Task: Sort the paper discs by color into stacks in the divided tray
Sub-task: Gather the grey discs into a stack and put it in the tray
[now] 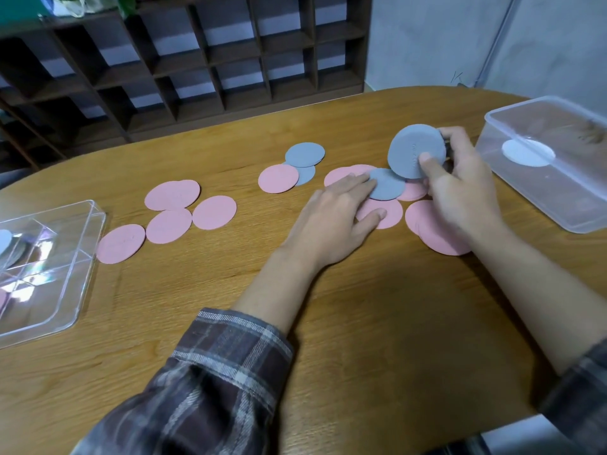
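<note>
Paper discs: pink ones and grey-blue ones lie loose all over my wooden table (361, 323).
Right hand: my right hand (460, 188) pinches a small pile of grey-blue discs (415, 151) and holds it tipped up above the table.
Left hand: my left hand (331, 224) lies flat with the fingers spread out. The fingertips touch one grey-blue disc (387, 188) that sits on top of some pink discs (382, 213).
Divided tray: my clear divided tray (65, 274) is far to the left. I see a grey-blue disc inside it at the edge of the view.
Clear box: a clear box (542, 165) stands on the right, just beside my right hand.
More discs: four pink discs (213, 211) lie near the tray. Two grey-blue discs (303, 155) and one pink disc (277, 178) lie in the middle.
</note>
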The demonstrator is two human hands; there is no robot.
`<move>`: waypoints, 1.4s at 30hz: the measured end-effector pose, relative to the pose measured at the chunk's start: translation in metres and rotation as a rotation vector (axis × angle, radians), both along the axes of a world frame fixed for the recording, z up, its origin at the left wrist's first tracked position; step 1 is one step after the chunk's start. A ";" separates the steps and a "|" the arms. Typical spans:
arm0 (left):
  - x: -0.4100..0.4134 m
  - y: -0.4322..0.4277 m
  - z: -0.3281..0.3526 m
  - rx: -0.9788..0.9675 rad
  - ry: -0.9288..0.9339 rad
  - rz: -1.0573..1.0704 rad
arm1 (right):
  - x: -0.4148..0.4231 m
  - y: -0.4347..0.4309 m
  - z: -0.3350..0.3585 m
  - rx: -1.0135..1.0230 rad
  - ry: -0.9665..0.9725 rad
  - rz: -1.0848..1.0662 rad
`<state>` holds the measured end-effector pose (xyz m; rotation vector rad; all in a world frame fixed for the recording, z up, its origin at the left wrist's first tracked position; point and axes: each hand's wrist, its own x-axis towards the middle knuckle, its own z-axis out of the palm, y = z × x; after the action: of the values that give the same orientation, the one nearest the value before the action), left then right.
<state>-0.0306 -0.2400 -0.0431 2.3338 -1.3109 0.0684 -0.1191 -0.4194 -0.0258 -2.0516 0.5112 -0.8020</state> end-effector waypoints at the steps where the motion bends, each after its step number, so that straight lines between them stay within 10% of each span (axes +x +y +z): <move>1: 0.000 0.001 0.000 -0.034 -0.001 0.021 | 0.000 -0.001 0.000 -0.009 -0.002 -0.001; 26: -0.008 0.018 0.002 -0.629 0.011 0.191 | -0.004 0.011 -0.006 -0.094 0.064 0.376; 42: -0.005 0.016 0.002 -0.664 0.107 0.271 | -0.007 0.022 -0.004 -0.336 0.166 0.397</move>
<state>-0.0360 -0.2240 -0.0406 1.8829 -0.7530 0.3949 -0.1260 -0.3978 -0.0296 -2.4376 0.0461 -0.5048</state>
